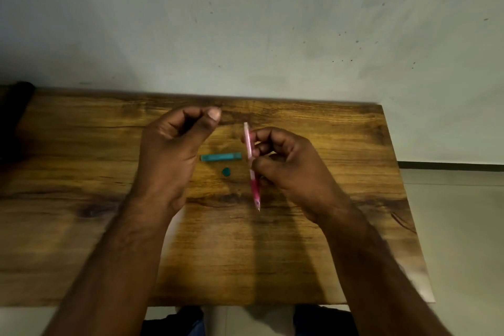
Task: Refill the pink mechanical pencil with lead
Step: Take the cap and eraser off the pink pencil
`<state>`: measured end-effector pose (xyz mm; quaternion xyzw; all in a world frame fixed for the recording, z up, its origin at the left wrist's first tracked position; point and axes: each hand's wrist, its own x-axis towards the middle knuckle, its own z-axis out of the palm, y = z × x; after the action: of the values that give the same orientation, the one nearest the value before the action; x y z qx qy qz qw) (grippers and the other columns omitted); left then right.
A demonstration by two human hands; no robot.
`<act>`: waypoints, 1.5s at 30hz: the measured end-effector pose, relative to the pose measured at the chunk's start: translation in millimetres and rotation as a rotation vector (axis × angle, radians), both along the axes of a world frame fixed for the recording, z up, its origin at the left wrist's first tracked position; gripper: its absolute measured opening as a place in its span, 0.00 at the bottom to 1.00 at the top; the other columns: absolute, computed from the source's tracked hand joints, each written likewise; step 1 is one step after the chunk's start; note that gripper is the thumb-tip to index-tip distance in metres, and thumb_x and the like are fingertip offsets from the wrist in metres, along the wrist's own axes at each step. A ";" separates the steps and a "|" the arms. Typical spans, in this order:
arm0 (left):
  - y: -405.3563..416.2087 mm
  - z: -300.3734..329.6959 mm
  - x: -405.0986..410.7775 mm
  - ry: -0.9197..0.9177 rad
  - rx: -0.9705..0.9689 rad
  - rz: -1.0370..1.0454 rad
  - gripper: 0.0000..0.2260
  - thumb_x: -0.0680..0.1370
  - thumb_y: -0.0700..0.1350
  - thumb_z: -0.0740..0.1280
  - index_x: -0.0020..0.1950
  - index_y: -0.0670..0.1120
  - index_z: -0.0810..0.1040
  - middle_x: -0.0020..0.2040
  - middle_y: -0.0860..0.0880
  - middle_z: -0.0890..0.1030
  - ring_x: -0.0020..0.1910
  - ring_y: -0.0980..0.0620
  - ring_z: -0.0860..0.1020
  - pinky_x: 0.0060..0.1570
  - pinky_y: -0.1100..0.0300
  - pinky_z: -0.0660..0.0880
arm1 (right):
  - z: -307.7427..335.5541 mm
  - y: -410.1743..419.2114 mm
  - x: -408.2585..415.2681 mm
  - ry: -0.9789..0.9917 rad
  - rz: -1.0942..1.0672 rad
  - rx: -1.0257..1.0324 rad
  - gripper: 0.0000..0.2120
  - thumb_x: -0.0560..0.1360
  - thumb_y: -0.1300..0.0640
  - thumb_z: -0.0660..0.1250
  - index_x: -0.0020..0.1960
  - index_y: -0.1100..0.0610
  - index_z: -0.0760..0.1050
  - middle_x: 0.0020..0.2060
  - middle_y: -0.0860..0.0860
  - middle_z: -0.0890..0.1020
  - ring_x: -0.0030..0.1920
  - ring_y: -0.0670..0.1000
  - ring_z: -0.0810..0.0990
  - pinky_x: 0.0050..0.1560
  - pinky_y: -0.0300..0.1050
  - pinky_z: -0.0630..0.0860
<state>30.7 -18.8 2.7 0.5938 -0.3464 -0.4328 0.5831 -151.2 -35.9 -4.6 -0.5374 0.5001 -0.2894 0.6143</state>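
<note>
**Mid-refill: lead case open, pencil in hand**

Head view: right hand (286, 169) grips the pink mechanical pencil (252, 169) upright at frame centre. Left hand (174, 144) pinches thumb to fingers; any lead there is too fine to see. Teal lead case (221, 157) and its cap (225, 171) lie apart on the wooden table (81, 172). Insertion likely remains.

The left hand (174, 144) is motion-blurred; its thumb and forefinger are pinched together, but whether a lead sits between them is too fine to tell. The right hand (286, 169) covers the middle of the pink mechanical pencil (252, 166), so the exact grip is hidden. Whether the pencil's far end is capped or open cannot be made out. The teal lead case (221, 157) is blurred, its label unreadable. Both forearms and the person's legs are cut off by the bottom edge.
</note>
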 end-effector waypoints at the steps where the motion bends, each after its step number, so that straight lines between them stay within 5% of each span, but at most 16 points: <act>1: -0.3 1.4 0.6 0.062 0.022 0.007 0.04 0.72 0.46 0.74 0.47 0.50 0.84 0.37 0.57 0.85 0.39 0.64 0.80 0.42 0.69 0.75 | 0.3 1.3 1.4 0.011 0.048 -0.016 0.16 0.76 0.69 0.70 0.60 0.54 0.81 0.45 0.53 0.82 0.41 0.51 0.83 0.42 0.49 0.84; 5: 0.8 1.4 6.1 0.215 0.109 -0.020 0.04 0.70 0.50 0.74 0.43 0.52 0.87 0.40 0.53 0.85 0.42 0.55 0.76 0.47 0.61 0.74 | -0.2 3.6 5.5 0.065 0.127 -0.075 0.17 0.75 0.68 0.71 0.60 0.53 0.82 0.45 0.53 0.83 0.42 0.52 0.83 0.45 0.55 0.84; 12: 0.7 4.9 5.9 0.409 0.098 -0.111 0.04 0.81 0.42 0.65 0.49 0.46 0.80 0.54 0.44 0.88 0.58 0.47 0.85 0.60 0.53 0.76 | -3.0 4.4 9.0 0.109 0.182 -0.160 0.17 0.74 0.67 0.72 0.60 0.52 0.83 0.42 0.48 0.83 0.40 0.46 0.81 0.43 0.46 0.82; 19: 0.4 8.5 4.2 0.511 0.054 -0.195 0.03 0.78 0.45 0.65 0.49 0.48 0.77 0.62 0.41 0.84 0.66 0.48 0.81 0.66 0.47 0.72 | -5.7 4.7 12.8 0.072 0.172 -0.168 0.17 0.74 0.67 0.72 0.59 0.52 0.83 0.42 0.48 0.83 0.40 0.53 0.82 0.42 0.50 0.82; 24: 1.1 7.9 3.6 0.452 0.055 -0.224 0.04 0.78 0.46 0.66 0.46 0.52 0.80 0.67 0.47 0.82 0.70 0.49 0.78 0.73 0.40 0.66 | -6.2 4.4 14.2 0.011 0.165 -0.161 0.17 0.75 0.68 0.72 0.59 0.54 0.83 0.42 0.49 0.83 0.43 0.56 0.83 0.41 0.48 0.82; 31: 2.3 7.5 3.0 0.441 0.054 -0.219 0.02 0.77 0.48 0.67 0.46 0.52 0.79 0.67 0.49 0.82 0.70 0.48 0.77 0.75 0.33 0.63 | -5.2 4.5 15.4 -0.026 0.145 -0.167 0.16 0.75 0.69 0.71 0.59 0.56 0.83 0.43 0.54 0.83 0.45 0.62 0.82 0.44 0.59 0.82; 45: 3.1 6.4 2.0 0.412 0.062 -0.219 0.03 0.76 0.48 0.68 0.45 0.53 0.81 0.66 0.49 0.82 0.70 0.47 0.77 0.73 0.36 0.65 | -5.4 4.6 16.6 -0.038 0.137 -0.177 0.16 0.75 0.69 0.71 0.59 0.55 0.83 0.45 0.56 0.83 0.46 0.60 0.83 0.47 0.59 0.83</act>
<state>32.8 -15.7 9.1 0.4694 -0.2688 -0.6161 0.5726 -134.6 -31.3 -10.0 -0.6168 0.4229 -0.2999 0.5923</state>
